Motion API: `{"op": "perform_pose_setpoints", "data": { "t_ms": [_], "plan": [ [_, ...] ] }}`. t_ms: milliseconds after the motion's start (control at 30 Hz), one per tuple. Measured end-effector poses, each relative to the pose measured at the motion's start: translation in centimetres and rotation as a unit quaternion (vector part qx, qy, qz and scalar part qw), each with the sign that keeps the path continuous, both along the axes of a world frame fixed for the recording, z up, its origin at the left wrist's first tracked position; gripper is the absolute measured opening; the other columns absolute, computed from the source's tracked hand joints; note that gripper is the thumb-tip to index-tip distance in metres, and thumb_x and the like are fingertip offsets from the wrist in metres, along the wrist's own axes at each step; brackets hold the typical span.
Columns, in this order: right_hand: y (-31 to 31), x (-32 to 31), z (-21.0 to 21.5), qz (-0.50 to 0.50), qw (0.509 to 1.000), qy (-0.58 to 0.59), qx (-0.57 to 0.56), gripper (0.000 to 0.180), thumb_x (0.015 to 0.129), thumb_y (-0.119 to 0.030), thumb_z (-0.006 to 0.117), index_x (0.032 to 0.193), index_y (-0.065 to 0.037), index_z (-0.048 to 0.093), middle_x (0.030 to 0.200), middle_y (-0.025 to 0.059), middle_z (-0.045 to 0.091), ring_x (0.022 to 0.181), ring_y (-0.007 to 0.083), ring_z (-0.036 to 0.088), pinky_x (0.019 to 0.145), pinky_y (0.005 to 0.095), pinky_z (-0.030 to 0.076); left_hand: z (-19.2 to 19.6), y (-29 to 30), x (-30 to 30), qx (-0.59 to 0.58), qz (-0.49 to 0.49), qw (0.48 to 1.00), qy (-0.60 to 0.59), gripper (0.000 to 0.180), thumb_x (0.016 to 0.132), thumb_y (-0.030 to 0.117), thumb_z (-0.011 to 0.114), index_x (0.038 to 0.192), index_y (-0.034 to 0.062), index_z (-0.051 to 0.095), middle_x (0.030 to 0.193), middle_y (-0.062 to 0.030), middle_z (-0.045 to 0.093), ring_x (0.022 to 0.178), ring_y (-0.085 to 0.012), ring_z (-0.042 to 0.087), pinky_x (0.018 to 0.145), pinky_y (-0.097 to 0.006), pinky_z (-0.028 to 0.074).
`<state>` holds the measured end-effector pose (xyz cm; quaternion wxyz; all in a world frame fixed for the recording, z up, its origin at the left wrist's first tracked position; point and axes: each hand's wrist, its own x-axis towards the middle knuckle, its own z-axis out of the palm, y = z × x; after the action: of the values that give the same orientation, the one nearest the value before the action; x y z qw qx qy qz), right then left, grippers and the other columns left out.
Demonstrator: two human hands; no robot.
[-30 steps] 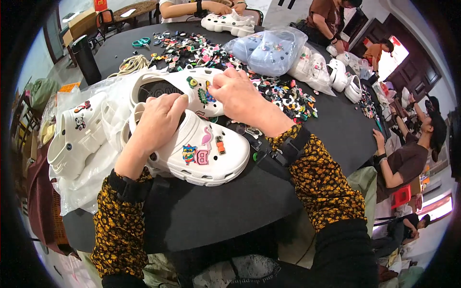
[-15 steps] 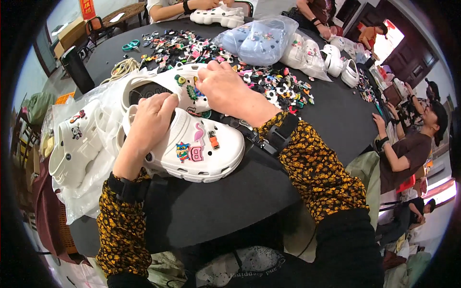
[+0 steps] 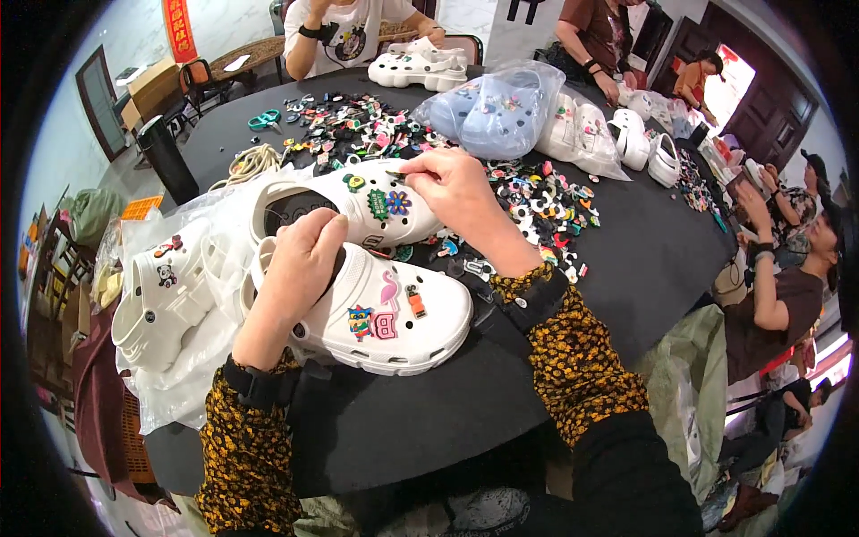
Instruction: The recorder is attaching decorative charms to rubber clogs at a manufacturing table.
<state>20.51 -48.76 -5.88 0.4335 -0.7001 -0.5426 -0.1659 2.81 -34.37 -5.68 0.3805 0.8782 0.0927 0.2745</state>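
Note:
My left hand [image 3: 302, 268] is closed round the opening edge of the nearer white clog [image 3: 438, 309], its toe pointing right. Pink flamingo, orange, pink letter and blue cartoon charms sit on that clog. Just behind lies a second white clog [image 3: 344, 208], bearing an avocado charm [image 3: 355, 183], a green charm [image 3: 378, 205] and a blue flower charm [image 3: 398, 204]. Over the far side of its toe, my right hand [image 3: 458, 192] pinches a small dark piece [image 3: 395, 173], perhaps a charm; the fingers partly hide it.
Loose charms [image 3: 358, 125] spread across the dark table [image 3: 617, 259]. At left, a white clog with a panda charm [image 3: 148, 309] lies on clear plastic. Bagged blue clogs [image 3: 497, 112], green-handled scissors [image 3: 265, 120] and a black cylinder [image 3: 167, 161] stand farther back. Several people surround the table.
My right hand has drawn off the blue flower charm, now uncovered, to the toe's far side, with a small dark piece in its fingertips. My left hand keeps its hold; the view has shifted slightly.

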Motion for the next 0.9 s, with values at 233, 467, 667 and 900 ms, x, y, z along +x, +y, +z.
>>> {"op": "perform_pose_setpoints", "data": {
  "t_ms": [233, 467, 667, 900],
  "plan": [
    [-1.5, 1.7, 0.4, -0.032, 0.986, 0.159, 0.035, 0.015, 0.081, -0.006, 0.061, 0.091, -0.001, 0.07, 0.072, 0.0022, 0.067, 0.064, 0.0063, 0.056, 0.059, 0.0233, 0.046, 0.2, -0.5, -0.1, -0.034, 0.0, 0.999, 0.008, 0.027, 0.091, 0.02, 0.05, 0.09, -0.0055, 0.06, 0.075, -0.0178, 0.062, 0.071, -0.0225, 0.061, 0.068, -0.033, 0.046],
    [-6.3, 6.8, 0.4, -0.202, 0.978, -0.003, -0.04, 0.02, 0.078, -0.01, 0.061, 0.094, 0.0, 0.065, 0.08, 0.0117, 0.069, 0.071, 0.017, 0.065, 0.068, 0.0297, 0.051, -0.2, 0.0, -0.2, -0.104, -0.028, 0.993, 0.054, 0.026, 0.095, 0.021, 0.048, 0.089, -0.0032, 0.055, 0.072, -0.0012, 0.049, 0.072, -0.0086, 0.045, 0.067, -0.025, 0.039],
    [-9.1, 5.7, -1.7, -0.092, 0.985, 0.083, -0.121, 0.017, 0.079, -0.008, 0.059, 0.091, 0.0, 0.068, 0.08, 0.011, 0.069, 0.071, 0.018, 0.065, 0.068, 0.0299, 0.05, -0.2, -0.1, -0.1, -0.108, -0.022, 0.992, 0.062, 0.027, 0.095, 0.023, 0.048, 0.089, -0.0029, 0.054, 0.073, 0.0005, 0.05, 0.072, -0.0073, 0.044, 0.067, -0.024, 0.039],
    [-9.5, 4.0, -5.0, -0.049, 0.968, 0.127, -0.212, 0.017, 0.08, -0.006, 0.06, 0.092, -0.001, 0.069, 0.088, 0.0113, 0.069, 0.081, 0.0208, 0.066, 0.074, 0.0303, 0.051, -0.2, 0.0, -0.2, -0.115, -0.019, 0.991, 0.06, 0.028, 0.095, 0.023, 0.048, 0.093, -0.0034, 0.057, 0.078, 0.0002, 0.052, 0.075, -0.0071, 0.046, 0.069, -0.023, 0.038]
  ]
}}
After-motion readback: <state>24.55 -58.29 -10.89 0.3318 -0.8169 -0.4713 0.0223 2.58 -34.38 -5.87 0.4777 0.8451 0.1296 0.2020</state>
